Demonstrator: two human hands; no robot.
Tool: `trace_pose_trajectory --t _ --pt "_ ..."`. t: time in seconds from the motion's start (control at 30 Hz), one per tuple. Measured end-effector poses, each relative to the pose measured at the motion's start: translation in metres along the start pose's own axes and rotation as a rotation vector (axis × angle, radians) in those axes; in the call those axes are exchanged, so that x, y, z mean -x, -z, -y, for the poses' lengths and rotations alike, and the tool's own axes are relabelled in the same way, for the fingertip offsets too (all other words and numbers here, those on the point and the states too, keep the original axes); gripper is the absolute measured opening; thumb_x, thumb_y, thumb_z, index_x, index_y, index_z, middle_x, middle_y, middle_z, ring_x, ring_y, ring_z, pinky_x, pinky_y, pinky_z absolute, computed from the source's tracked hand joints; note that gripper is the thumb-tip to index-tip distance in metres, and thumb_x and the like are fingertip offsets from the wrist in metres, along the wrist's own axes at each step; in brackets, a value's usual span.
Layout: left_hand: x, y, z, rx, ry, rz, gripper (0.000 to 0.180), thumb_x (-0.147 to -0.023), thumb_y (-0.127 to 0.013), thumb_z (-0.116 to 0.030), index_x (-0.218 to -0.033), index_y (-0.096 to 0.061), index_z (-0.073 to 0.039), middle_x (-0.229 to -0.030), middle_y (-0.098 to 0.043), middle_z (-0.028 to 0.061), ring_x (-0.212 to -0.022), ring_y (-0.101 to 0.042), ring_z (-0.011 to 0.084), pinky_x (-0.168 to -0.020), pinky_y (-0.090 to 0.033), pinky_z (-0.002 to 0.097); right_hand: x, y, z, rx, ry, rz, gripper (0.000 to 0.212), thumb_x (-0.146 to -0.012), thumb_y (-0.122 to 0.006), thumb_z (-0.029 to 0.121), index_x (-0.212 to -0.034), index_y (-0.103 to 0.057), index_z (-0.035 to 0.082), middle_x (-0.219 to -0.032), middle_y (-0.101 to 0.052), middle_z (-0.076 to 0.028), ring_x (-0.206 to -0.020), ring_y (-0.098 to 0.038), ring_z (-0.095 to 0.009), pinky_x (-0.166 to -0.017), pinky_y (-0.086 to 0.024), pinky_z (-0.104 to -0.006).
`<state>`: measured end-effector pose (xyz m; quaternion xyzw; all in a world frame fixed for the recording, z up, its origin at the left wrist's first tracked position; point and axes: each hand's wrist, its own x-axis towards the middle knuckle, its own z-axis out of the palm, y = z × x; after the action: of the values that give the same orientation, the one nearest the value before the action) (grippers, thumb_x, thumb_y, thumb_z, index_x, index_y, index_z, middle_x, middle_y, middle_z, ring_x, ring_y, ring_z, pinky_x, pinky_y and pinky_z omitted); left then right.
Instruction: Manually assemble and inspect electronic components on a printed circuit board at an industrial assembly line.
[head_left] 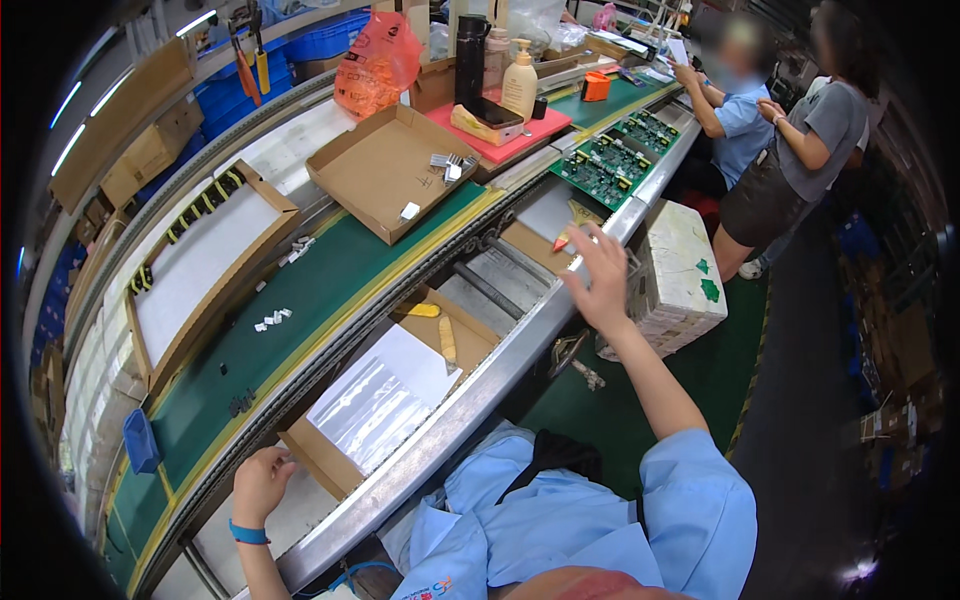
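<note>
My right hand [600, 275] is raised over the metal edge of the line, its fingers spread and slightly blurred, with nothing visible in them. Just beyond it lies a small red-tipped item [562, 241] on cardboard. My left hand [262, 482], with a blue wristband, hovers beside the near corner of a shallow cardboard box [325, 462]; its fingers are loosely bent and appear to hold nothing. White paper and a clear plastic sheet [370, 405] lie in that box, along with two yellow-handled tools [447, 343]. Green circuit boards [603, 170] sit farther up the line.
Across the green belt [330, 262] are small white parts [273, 320], a cardboard tray [385, 170] and a long box [205, 270]. A blue bin [140, 440] stands far left. A white foam block [680, 265] is at right; two people [745, 110] are beyond.
</note>
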<state>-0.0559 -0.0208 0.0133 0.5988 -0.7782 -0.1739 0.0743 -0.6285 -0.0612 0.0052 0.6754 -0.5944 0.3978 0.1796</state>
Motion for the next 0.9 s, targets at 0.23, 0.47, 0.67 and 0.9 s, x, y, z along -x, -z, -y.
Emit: trace_pose_trajectory --t 0.23,0.47,0.67,0.9 --pt "-0.034 0.009 -0.070 0.000 -0.207 0.013 0.020 -0.078 -0.071 -0.017 -0.094 -0.070 -0.006 -0.082 -0.068 0.0116 -0.074 -0.066 0.0305 -0.068 -0.052 0.0394 -0.090 -0.075 0.165 -0.348 0.692 0.041 0.063 -0.088 -0.059 0.055 -0.139 -0.053 0.019 -0.146 -0.049 -0.004 -0.138 -0.040 -0.025 -0.115 -0.018 -0.0537" --pt "-0.047 -0.029 -0.075 0.025 -0.469 -0.142 0.020 -0.082 -0.071 -0.018 -0.097 -0.068 -0.005 -0.088 -0.070 0.0129 -0.081 -0.066 0.0343 -0.072 -0.053 0.0437 -0.047 -0.139 0.267 -0.846 1.142 0.073 0.059 -0.082 -0.067 0.043 -0.132 -0.056 0.014 -0.138 -0.054 -0.009 -0.127 -0.052 -0.025 -0.110 -0.030 -0.0529" --pt "-0.036 -0.032 -0.061 -0.071 -0.294 0.119 0.010 -0.089 -0.059 -0.015 -0.088 -0.064 -0.006 -0.071 -0.066 0.0169 -0.066 -0.065 0.0370 -0.061 -0.051 0.0474 -0.034 -0.152 0.260 -1.072 1.005 0.428 0.029 -0.082 -0.067 0.032 -0.101 -0.067 0.010 -0.084 -0.069 -0.006 -0.084 -0.065 -0.025 -0.084 -0.048 -0.0426" --pt "-0.040 -0.023 -0.071 -0.083 -0.205 0.133 0.017 -0.082 -0.056 -0.002 -0.097 -0.064 -0.006 -0.070 -0.063 0.0163 -0.072 -0.064 0.0354 -0.066 -0.051 0.0456 -0.029 -0.151 0.250 -0.596 0.975 0.859 0.011 -0.072 -0.062 0.015 -0.079 -0.070 0.012 -0.070 -0.068 -0.013 -0.068 -0.068 -0.033 -0.057 -0.050 -0.0449"
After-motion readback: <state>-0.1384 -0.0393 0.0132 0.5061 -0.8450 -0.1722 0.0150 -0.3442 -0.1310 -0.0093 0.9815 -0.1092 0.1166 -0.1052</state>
